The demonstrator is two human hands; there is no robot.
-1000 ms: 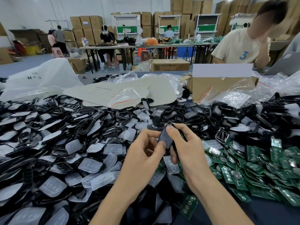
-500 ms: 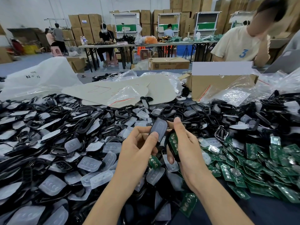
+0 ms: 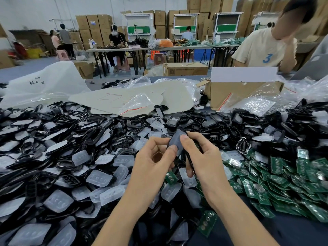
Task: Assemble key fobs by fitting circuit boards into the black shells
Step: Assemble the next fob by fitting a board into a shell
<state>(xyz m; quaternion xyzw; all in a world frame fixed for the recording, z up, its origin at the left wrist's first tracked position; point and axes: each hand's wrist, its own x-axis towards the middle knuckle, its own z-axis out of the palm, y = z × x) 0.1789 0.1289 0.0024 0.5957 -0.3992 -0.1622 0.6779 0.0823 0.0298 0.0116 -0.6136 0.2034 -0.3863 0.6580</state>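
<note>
Black plastic is what your hands are closed on: a black shell [image 3: 174, 140], its smooth grey-black face turned toward you, held upright above the heap at the middle of the desk [image 3: 292, 229]. Your left hand [image 3: 152, 164] pinches its lower left edge, thumb pressed on the face and fingers curled behind. Your right hand [image 3: 205, 157] grips it from the right, thumb tip on the upper part of the face, the other fingers wrapped round the back. The two hands are close together, thumbs almost touching on the shell. A thin black edge shows below the shell against your right palm; you cannot tell from here whether a board sits inside.

Under and to the left of your hands lies a deep heap of black frames and shells [image 3: 85, 134] mixed with translucent button pads [image 3: 99, 178]. To your right spreads a pile of green circuit boards [image 3: 284, 176], some with round silver cells; a few boards lie loose near your wrists. Beyond the heap lie a pale cardboard sheet [image 3: 120, 98] with red marks, clear plastic bags [image 3: 255, 103] and an open cardboard box [image 3: 237, 93]. Across the desk sits a person in a cream shirt [image 3: 260, 48] with a blue 3.
</note>
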